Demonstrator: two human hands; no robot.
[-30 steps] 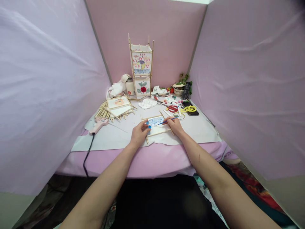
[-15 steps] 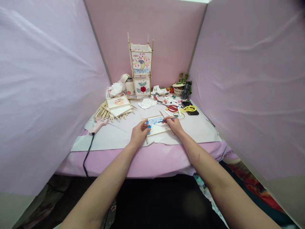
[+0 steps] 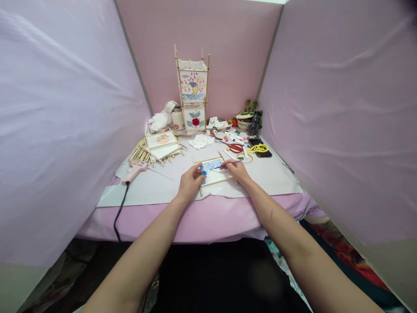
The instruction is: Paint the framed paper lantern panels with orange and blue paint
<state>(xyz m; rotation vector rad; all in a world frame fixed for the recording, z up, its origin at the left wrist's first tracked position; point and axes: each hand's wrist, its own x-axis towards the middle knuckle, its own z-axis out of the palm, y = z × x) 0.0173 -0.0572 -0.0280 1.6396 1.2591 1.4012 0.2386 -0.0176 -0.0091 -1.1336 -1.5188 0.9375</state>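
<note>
In front of me a bamboo-framed white panel [image 3: 217, 177] lies flat, its upper part covered in blue dabs. My right hand [image 3: 239, 170] is closed in a pinch on a thin blue paintbrush [image 3: 237, 162], whose tip points left at the painted area. At the panel's left side, my left hand [image 3: 191, 181] has its thumb and fingers closed around a small blue paint pot [image 3: 204, 173]. Another round blue part shows just above it, perhaps the lid. The hand partly covers the left stick of the frame.
A painted bamboo lantern [image 3: 193, 87] stands at the back. Left are bamboo sticks [image 3: 138, 150], a framed panel [image 3: 162, 138] and a pink glue gun [image 3: 133, 171] with a black cord. Red-handled scissors [image 3: 235, 148], markers, yellow cord [image 3: 260, 148] and a phone lie right.
The brush and right hand have shifted very slightly over the panel. My left hand stays in place with the blue pot.
</note>
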